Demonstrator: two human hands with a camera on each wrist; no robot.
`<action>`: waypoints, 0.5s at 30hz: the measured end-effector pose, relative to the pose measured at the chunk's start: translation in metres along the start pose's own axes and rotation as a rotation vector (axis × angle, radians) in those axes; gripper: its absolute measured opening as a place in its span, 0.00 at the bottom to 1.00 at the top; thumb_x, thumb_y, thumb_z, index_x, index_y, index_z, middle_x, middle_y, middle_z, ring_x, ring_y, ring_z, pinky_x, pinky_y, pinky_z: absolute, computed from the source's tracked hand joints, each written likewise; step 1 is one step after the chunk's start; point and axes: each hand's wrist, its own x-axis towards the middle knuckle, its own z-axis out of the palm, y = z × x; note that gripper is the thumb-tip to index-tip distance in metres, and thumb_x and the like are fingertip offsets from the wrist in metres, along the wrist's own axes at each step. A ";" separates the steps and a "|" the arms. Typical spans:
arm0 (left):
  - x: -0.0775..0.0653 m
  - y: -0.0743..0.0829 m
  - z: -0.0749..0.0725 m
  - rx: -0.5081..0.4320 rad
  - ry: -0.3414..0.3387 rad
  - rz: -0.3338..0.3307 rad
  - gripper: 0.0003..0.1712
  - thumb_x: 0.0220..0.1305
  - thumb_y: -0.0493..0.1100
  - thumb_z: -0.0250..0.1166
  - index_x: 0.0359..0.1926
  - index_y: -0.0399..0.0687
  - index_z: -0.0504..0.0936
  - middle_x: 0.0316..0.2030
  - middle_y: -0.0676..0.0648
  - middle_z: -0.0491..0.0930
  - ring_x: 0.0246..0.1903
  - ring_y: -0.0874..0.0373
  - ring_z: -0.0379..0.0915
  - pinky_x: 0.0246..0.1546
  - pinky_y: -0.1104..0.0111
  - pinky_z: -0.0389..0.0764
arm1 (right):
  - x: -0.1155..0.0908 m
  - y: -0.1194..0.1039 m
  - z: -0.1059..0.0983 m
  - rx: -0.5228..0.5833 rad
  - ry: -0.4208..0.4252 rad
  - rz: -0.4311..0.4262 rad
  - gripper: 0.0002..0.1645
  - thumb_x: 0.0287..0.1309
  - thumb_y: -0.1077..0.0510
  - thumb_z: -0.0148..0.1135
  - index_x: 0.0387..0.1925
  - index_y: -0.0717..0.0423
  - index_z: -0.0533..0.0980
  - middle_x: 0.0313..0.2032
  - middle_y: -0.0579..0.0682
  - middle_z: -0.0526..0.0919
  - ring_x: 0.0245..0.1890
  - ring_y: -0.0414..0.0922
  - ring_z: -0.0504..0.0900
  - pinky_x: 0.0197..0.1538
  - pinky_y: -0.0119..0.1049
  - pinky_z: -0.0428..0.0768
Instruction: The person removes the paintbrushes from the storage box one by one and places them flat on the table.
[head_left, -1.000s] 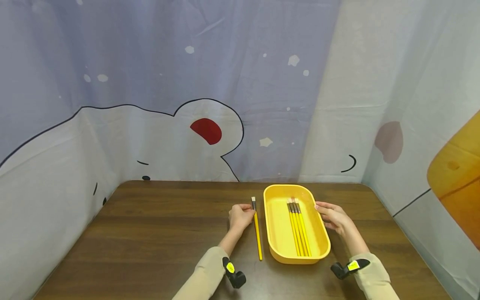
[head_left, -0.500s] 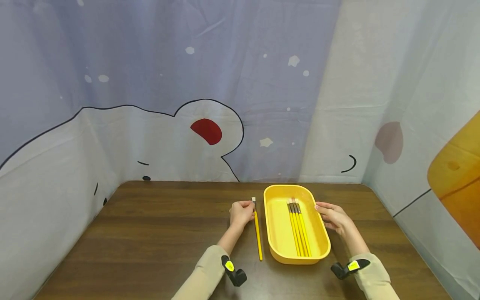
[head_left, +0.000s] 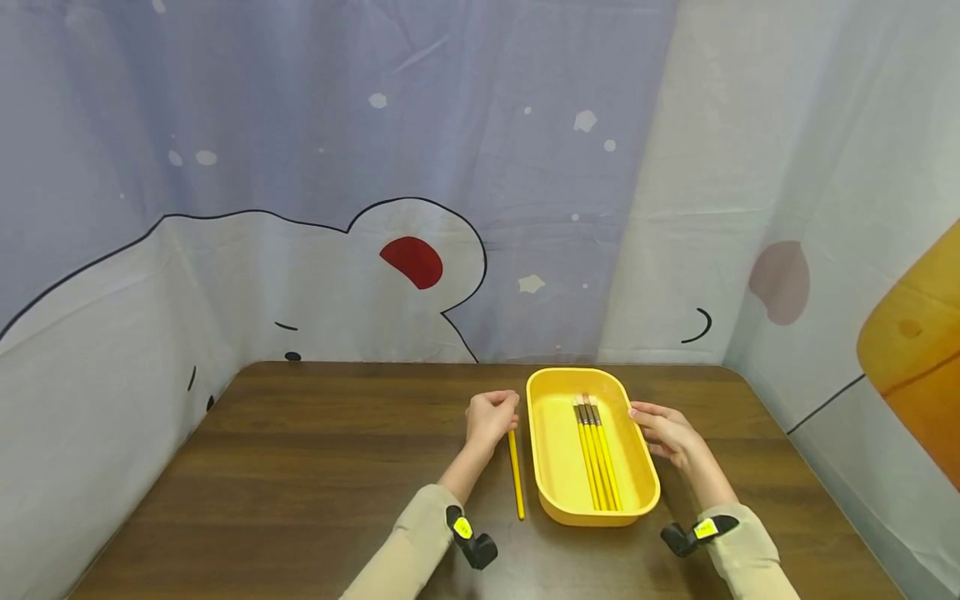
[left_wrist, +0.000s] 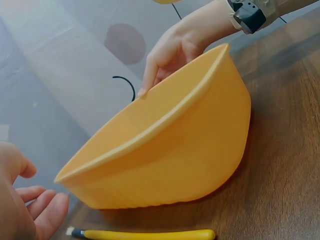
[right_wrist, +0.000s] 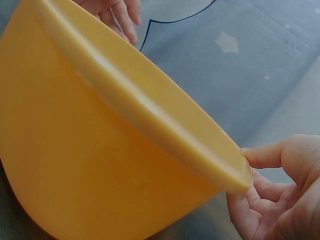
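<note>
My left hand [head_left: 491,415] is just left of the yellow plastic bin, over the bristle end of a lone paintbrush [head_left: 517,475]. In the left wrist view the thumb and fingers of that hand [left_wrist: 25,202] are apart with nothing between them, and the yellow-handled paintbrush [left_wrist: 150,235] lies on the table below. My right hand [head_left: 670,435] holds the far right side of the bin [head_left: 550,475]. The right wrist view has its thumb on the rim and the fingers of the hand [right_wrist: 285,195] under it. Several yellow paintbrushes [head_left: 597,462] lie side by side inside the bin, bristles away from me.
A brown wooden table [head_left: 315,475] carries everything. Behind it and on both sides hangs a printed curtain [head_left: 315,275]. Each wrist wears a black camera mount [head_left: 472,540].
My left hand has come off the paintbrush and shifted slightly right and up, hiding its bristles from the head view. The paintbrush, bin and right hand stay put.
</note>
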 end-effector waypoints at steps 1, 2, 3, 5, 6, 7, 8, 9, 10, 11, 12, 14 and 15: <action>0.000 0.001 0.001 -0.002 -0.002 0.002 0.17 0.60 0.43 0.62 0.46 0.37 0.85 0.39 0.40 0.86 0.25 0.56 0.83 0.25 0.74 0.84 | 0.000 0.000 0.000 -0.002 0.000 0.000 0.38 0.66 0.51 0.56 0.68 0.69 0.57 0.34 0.37 0.83 0.33 0.33 0.82 0.36 0.28 0.85; -0.001 0.002 0.001 -0.005 -0.005 0.002 0.17 0.60 0.43 0.62 0.46 0.37 0.85 0.39 0.40 0.86 0.25 0.58 0.82 0.25 0.74 0.85 | 0.000 0.000 0.000 -0.006 -0.002 -0.001 0.39 0.66 0.51 0.56 0.68 0.69 0.57 0.34 0.37 0.83 0.33 0.33 0.82 0.36 0.28 0.85; -0.001 0.004 0.001 -0.011 -0.009 -0.002 0.17 0.61 0.43 0.62 0.46 0.37 0.85 0.40 0.40 0.86 0.25 0.59 0.82 0.26 0.74 0.85 | 0.000 -0.001 0.000 -0.009 -0.004 -0.001 0.39 0.66 0.50 0.56 0.69 0.69 0.56 0.34 0.37 0.83 0.33 0.33 0.82 0.36 0.28 0.85; -0.003 0.005 0.002 -0.016 -0.019 -0.002 0.17 0.61 0.43 0.62 0.47 0.37 0.84 0.40 0.40 0.85 0.25 0.60 0.82 0.27 0.73 0.85 | 0.000 -0.001 0.000 -0.012 -0.005 -0.001 0.38 0.66 0.51 0.56 0.69 0.69 0.56 0.34 0.37 0.83 0.34 0.33 0.82 0.37 0.29 0.85; -0.003 0.007 0.003 -0.022 -0.025 -0.006 0.17 0.61 0.43 0.62 0.47 0.37 0.84 0.41 0.40 0.85 0.26 0.60 0.82 0.28 0.73 0.85 | 0.000 -0.001 0.000 -0.010 -0.004 -0.001 0.38 0.67 0.51 0.56 0.68 0.69 0.57 0.34 0.38 0.83 0.34 0.33 0.82 0.37 0.29 0.85; -0.004 0.008 0.003 -0.026 -0.033 -0.009 0.17 0.61 0.43 0.62 0.48 0.38 0.84 0.41 0.40 0.85 0.26 0.60 0.82 0.28 0.73 0.85 | 0.000 -0.001 0.000 -0.009 -0.004 0.000 0.38 0.67 0.51 0.55 0.68 0.69 0.57 0.35 0.38 0.83 0.34 0.33 0.82 0.37 0.29 0.85; -0.005 0.009 0.004 -0.027 -0.040 -0.005 0.17 0.62 0.43 0.62 0.48 0.37 0.84 0.41 0.40 0.85 0.27 0.59 0.82 0.28 0.73 0.85 | 0.000 -0.001 0.000 -0.008 -0.004 0.000 0.38 0.67 0.52 0.55 0.68 0.69 0.57 0.35 0.38 0.83 0.34 0.33 0.82 0.37 0.29 0.85; -0.005 0.011 0.004 -0.032 -0.049 -0.005 0.17 0.62 0.43 0.62 0.48 0.37 0.84 0.41 0.39 0.85 0.28 0.57 0.83 0.28 0.73 0.85 | 0.000 -0.002 0.000 -0.007 -0.003 0.000 0.38 0.67 0.52 0.55 0.68 0.69 0.57 0.35 0.38 0.83 0.34 0.33 0.82 0.37 0.29 0.85; -0.006 0.012 0.005 -0.040 -0.055 -0.008 0.18 0.62 0.43 0.61 0.48 0.37 0.84 0.41 0.39 0.85 0.29 0.56 0.84 0.29 0.73 0.85 | 0.000 -0.002 0.000 -0.007 -0.002 0.000 0.37 0.67 0.52 0.55 0.68 0.69 0.57 0.35 0.38 0.83 0.34 0.33 0.83 0.37 0.29 0.85; -0.006 0.013 0.006 -0.050 -0.060 -0.016 0.18 0.62 0.43 0.61 0.48 0.37 0.84 0.40 0.39 0.86 0.30 0.55 0.84 0.29 0.74 0.85 | 0.000 -0.002 0.000 -0.007 -0.002 0.000 0.37 0.67 0.52 0.55 0.68 0.69 0.57 0.35 0.38 0.83 0.34 0.33 0.83 0.37 0.29 0.85; -0.006 0.014 0.007 -0.058 -0.063 -0.020 0.18 0.62 0.44 0.61 0.48 0.37 0.84 0.39 0.40 0.86 0.30 0.55 0.85 0.28 0.74 0.85 | 0.000 -0.001 0.000 -0.006 -0.002 0.000 0.38 0.67 0.52 0.55 0.68 0.69 0.57 0.35 0.38 0.83 0.34 0.33 0.83 0.37 0.29 0.85; -0.007 0.016 0.009 -0.074 -0.066 -0.024 0.18 0.61 0.43 0.61 0.47 0.36 0.84 0.37 0.40 0.86 0.30 0.54 0.85 0.28 0.73 0.85 | 0.000 -0.001 0.000 -0.006 -0.003 0.001 0.38 0.66 0.52 0.56 0.68 0.69 0.57 0.35 0.38 0.83 0.34 0.33 0.83 0.37 0.29 0.85; -0.007 0.017 0.010 -0.083 -0.065 -0.030 0.18 0.60 0.43 0.62 0.46 0.36 0.84 0.36 0.41 0.86 0.29 0.55 0.85 0.28 0.73 0.85 | 0.000 -0.001 0.000 -0.005 -0.003 0.001 0.38 0.66 0.52 0.56 0.68 0.69 0.57 0.35 0.38 0.83 0.34 0.33 0.83 0.37 0.29 0.85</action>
